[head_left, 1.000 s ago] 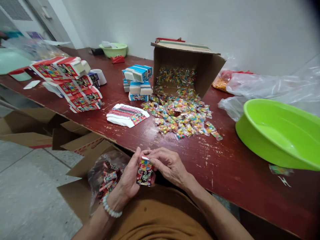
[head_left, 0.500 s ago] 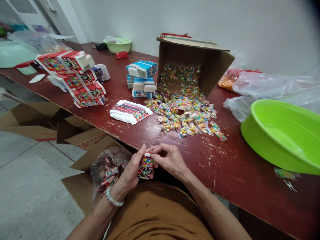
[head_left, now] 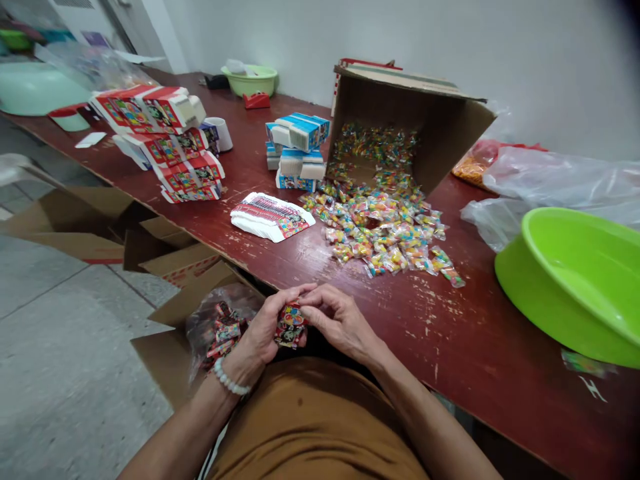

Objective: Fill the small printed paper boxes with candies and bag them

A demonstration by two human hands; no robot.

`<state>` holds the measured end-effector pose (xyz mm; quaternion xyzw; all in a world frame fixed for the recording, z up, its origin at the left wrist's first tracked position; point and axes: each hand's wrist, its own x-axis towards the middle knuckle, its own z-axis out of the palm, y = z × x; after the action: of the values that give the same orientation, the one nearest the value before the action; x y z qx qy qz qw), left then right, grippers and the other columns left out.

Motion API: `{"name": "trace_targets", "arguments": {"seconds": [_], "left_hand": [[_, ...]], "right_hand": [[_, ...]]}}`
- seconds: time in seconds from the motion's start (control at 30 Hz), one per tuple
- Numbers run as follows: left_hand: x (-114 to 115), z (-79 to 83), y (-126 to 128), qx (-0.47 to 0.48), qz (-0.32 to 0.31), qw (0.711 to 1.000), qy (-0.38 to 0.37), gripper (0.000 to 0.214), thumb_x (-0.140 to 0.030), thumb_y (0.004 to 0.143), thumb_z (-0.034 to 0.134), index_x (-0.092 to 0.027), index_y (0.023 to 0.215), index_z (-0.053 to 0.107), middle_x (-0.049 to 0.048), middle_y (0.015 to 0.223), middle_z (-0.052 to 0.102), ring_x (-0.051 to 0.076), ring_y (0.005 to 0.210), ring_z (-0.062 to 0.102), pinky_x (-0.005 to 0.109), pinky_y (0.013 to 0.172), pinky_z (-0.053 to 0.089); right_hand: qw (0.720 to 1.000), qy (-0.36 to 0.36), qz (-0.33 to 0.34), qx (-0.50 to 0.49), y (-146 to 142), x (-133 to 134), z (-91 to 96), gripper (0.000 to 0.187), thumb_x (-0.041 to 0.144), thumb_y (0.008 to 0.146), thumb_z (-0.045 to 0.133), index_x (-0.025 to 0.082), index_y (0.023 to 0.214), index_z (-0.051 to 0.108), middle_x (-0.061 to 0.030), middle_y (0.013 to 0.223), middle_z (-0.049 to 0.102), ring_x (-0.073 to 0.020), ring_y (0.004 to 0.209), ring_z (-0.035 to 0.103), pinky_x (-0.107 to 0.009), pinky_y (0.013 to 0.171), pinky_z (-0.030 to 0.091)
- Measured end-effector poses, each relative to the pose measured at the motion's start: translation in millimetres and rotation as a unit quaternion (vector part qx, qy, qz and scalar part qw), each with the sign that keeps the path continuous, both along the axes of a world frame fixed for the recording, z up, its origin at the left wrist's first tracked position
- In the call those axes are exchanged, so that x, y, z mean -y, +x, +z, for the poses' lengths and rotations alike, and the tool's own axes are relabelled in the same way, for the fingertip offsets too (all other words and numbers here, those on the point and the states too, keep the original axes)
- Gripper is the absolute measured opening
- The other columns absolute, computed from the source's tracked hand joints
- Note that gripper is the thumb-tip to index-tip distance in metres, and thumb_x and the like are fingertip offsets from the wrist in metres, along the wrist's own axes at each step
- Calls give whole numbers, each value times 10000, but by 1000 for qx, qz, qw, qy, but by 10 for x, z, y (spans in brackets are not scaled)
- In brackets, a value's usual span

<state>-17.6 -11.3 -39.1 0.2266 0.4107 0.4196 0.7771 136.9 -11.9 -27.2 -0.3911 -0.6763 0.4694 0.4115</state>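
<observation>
My left hand [head_left: 266, 321] is wrapped round a small red candy box [head_left: 291, 325] printed with colourful pictures, held upright just off the table's near edge. At the box's top edge, the bent fingers and thumb of my right hand [head_left: 337, 320] grip it; their tips are partly hidden. Beyond my hands, a fanned stack of flat red-and-white cartons [head_left: 273, 217] lies on the table. To its right spreads a heap of small clear candy packets [head_left: 385, 230], spilling from a tipped cardboard box [head_left: 450, 143]. Below my left wrist, a clear bag [head_left: 200, 327] contains several filled red boxes [head_left: 225, 333].
Bundled red cartons [head_left: 150, 110] are piled at the left, bundled blue cartons [head_left: 300, 133] farther back. A bright green basin [head_left: 550, 280] stands at the right on the dark red table [head_left: 480, 347]. Open cardboard boxes [head_left: 165, 360] sit on the floor at the left.
The white flap at the box's top is no longer visible, with my right fingers now over that edge. My left fingers have curled over the top. The view has shifted slightly left.
</observation>
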Motion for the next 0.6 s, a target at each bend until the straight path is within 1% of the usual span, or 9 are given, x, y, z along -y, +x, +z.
{"name": "trace_targets", "arguments": {"seconds": [0.07, 0.13, 0.2, 0.27, 0.33, 0.43, 0.5, 0.57, 0.6], "left_hand": [[-19, 2, -47, 5, 11, 1000, 4, 393, -327, 808, 614, -156, 1156, 681, 57, 801, 722, 136, 492, 603, 237, 419, 486], [-19, 12, -146, -12, 31, 999, 26, 390, -297, 785, 627, -144, 1141, 676, 51, 780, 716, 148, 521, 621, 242, 448, 493], [8, 16, -323, -53, 65, 995, 47, 411, -322, 774, 631, -146, 1144, 658, 33, 729, 705, 151, 496, 616, 250, 455, 489], [52, 6, -571, -125, 100, 985, 63, 447, -392, 779, 635, -163, 1163, 638, 19, 708, 703, 155, 500, 617, 260, 490, 494], [80, -18, -840, -225, 121, 963, 88, 495, -466, 779, 652, -173, 1178, 633, 43, 803, 731, 182, 643, 666, 277, 608, 518], [-22, -50, -1114, -379, 134, 902, 158, 544, -529, 774, 667, -175, 1186, 642, 88, 1016, 728, 214, 894, 665, 299, 804, 494], [-233, -48, -1133, -456, 145, 845, 237, 541, -516, 795, 652, -168, 1209, 628, 99, 1059, 707, 216, 928, 644, 318, 849, 473], [-540, -15, -1024, -543, 140, 763, 322, 506, -464, 819, 637, -154, 1220, 621, 113, 1083, 686, 223, 942, 623, 342, 874, 456], [-713, 13, -937, -599, 133, 706, 355, 485, -440, 829, 626, -149, 1217, 626, 123, 1101, 674, 238, 972, 607, 362, 900, 439]], "right_hand": [[998, 49, 8, 45, -34, 23, -28, 154, 243, 850, 639, 216, 999, 666, -62, 1042, 658, -182, 961, 602, -346, 877, 487], [997, 46, 24, 54, -75, 17, -83, 239, 229, 829, 652, 213, 1067, 645, -72, 1107, 620, -171, 949, 590, -330, 860, 487], [1000, 7, 12, 27, -94, -16, -170, 273, 249, 824, 645, 211, 1093, 630, -71, 1127, 602, -148, 875, 595, -294, 782, 500], [998, -59, -34, -4, -71, -63, -272, 308, 293, 825, 632, 211, 1120, 604, -56, 1050, 622, -133, 781, 594, -263, 679, 499], [988, -131, -71, -26, -15, -108, -355, 315, 328, 823, 617, 201, 1110, 586, -28, 899, 638, -125, 694, 578, -242, 596, 481], [975, -199, -83, -51, 59, -151, -402, 259, 350, 800, 617, 183, 997, 606, 1, 760, 619, -115, 627, 559, -224, 541, 463], [972, -213, -84, -56, 74, -160, -390, 245, 350, 784, 622, 177, 959, 616, 7, 724, 616, -110, 603, 553, -218, 526, 457], [972, -213, -82, -51, 71, -158, -372, 244, 344, 780, 621, 175, 956, 623, 12, 696, 614, -108, 589, 551, -215, 519, 457], [973, -212, -81, -49, 68, -154, -368, 241, 341, 782, 618, 174, 954, 625, 15, 680, 611, -108, 583, 550, -215, 518, 460]]}}
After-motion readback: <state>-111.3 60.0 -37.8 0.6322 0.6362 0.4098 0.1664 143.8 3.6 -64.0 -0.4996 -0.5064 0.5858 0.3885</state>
